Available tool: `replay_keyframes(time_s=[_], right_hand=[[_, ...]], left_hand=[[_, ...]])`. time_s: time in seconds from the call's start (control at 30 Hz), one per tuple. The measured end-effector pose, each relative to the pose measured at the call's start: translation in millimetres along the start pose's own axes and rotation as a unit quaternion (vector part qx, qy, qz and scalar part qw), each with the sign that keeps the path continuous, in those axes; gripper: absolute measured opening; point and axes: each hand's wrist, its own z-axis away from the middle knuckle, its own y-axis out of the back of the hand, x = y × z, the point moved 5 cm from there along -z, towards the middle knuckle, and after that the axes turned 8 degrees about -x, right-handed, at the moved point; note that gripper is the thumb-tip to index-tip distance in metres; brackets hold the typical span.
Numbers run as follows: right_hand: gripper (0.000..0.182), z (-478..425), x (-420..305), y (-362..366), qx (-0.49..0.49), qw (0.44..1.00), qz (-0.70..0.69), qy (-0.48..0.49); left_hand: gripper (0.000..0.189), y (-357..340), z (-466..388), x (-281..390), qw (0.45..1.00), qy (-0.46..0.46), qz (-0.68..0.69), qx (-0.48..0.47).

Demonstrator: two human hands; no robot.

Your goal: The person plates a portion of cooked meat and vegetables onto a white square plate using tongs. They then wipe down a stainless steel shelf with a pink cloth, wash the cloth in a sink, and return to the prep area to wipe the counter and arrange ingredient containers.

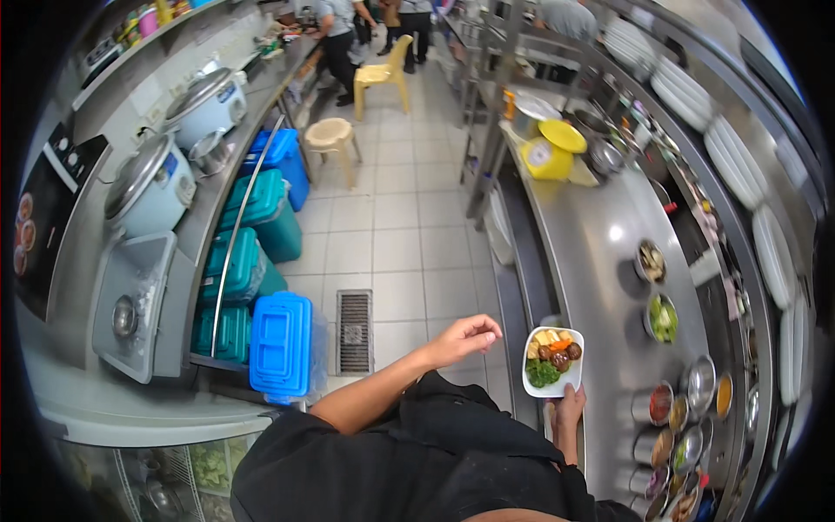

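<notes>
My right hand [567, 414] grips the lower edge of a white rounded-square dish [553, 387], which is held near the front edge of the steel counter. In the dish are leafy greens [543, 373], brown glazed balls [560, 360], orange pieces and pale yellow cubes. To the left of the dish, my left hand [466, 339] hovers above the floor with its fingers loosely curled, touching nothing. Farther along the counter stand a metal cup of green vegetable pieces [663, 320] and another of pale sliced pieces [651, 262].
Several metal bowls of ingredients [660, 401] crowd the near right counter. A yellow scale [546, 156] stands farther up it. Lidded bins, one a blue-lidded box [282, 346], line the left side. A stool [330, 135] and yellow chair [385, 75] stand in the aisle; several people are beyond.
</notes>
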Motion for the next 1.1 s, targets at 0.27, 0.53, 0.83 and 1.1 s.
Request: replay_keyframes(time_s=[0.27, 0.53, 0.83, 1.1], right_hand=[[0.024, -157, -5, -309, -0.185, 0.982, -0.021, -0.012], [0.025, -304, 12, -589, -0.298, 0.954, -0.028, -0.013], [0.032, -432, -47, -920, -0.441, 0.895, 0.028, 0.054], [0.060, -546, -6, -1073, -0.490, 0.868, 0.060, -0.051]], left_hand=[[0.067, 193, 9, -37, 0.967, 0.096, 0.127, 0.201], [0.067, 452, 5, 11, 0.917, -0.030, 0.186, 0.353], [0.045, 738, 6, 157, 0.821, -0.127, 0.135, 0.540], [0.046, 1043, 83, 316, 0.808, -0.195, 0.044, 0.555]])
